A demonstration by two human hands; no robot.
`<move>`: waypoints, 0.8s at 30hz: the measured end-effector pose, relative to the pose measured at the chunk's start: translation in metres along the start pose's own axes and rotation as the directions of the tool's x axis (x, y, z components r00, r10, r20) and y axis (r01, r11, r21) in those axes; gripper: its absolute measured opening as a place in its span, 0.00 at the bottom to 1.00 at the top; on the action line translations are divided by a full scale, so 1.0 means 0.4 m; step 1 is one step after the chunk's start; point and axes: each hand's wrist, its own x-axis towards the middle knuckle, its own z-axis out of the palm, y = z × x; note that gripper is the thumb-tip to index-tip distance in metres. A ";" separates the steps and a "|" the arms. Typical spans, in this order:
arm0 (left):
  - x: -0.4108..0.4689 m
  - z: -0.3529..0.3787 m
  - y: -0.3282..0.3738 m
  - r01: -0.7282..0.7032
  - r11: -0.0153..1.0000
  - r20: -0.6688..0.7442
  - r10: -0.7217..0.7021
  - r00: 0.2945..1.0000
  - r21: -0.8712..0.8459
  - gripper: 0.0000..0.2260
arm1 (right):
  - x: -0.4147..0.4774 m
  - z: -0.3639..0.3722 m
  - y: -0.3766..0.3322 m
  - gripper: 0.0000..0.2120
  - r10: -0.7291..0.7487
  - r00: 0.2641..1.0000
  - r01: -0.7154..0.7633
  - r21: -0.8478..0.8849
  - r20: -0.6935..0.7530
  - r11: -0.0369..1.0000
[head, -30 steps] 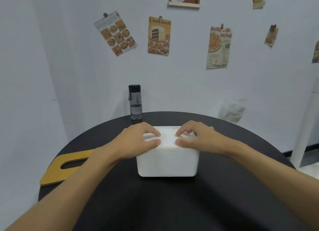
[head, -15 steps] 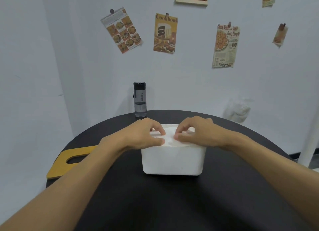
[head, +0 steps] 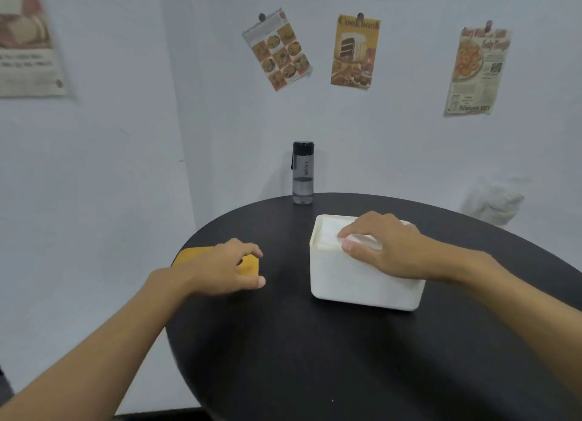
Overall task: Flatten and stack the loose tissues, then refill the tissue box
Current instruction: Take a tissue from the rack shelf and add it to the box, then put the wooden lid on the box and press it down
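Head view. The white box (head: 362,283) stood on the round black table (head: 315,357), right of centre, with the tissues (head: 329,231) lying stacked in its open top. The right hand (head: 390,250) rested over the box, bent fingers and thumb pinching a white fold of the tissues at the near rim. The left hand (head: 225,271), fingers loosely curled and thumb extended, lay over the end of a yellow board (head: 250,265); contact could not be told. A bottle (head: 303,172) stood at the far edge.

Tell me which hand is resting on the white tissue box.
The right hand, fingers curled on the tissues in the tissue box; the left hand is away, over the yellow board.
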 end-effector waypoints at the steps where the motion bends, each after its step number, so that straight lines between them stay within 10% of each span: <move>1: 0.002 0.007 -0.015 0.011 1.000 0.021 -0.012 1.000 0.023 0.25 | 0.000 0.002 -0.001 0.14 -0.001 1.000 0.001 -0.006 0.000 1.000; 13: 0.003 0.036 -0.057 -0.061 0.982 -0.072 0.075 0.995 0.178 0.10 | -0.011 0.006 0.001 0.16 0.006 1.000 -0.007 -0.038 -0.021 0.999; 24: -0.039 0.028 -0.006 -0.179 0.984 -0.402 0.156 0.902 -0.021 0.12 | -0.019 0.009 0.015 0.17 -0.006 0.997 0.006 -0.005 -0.081 1.000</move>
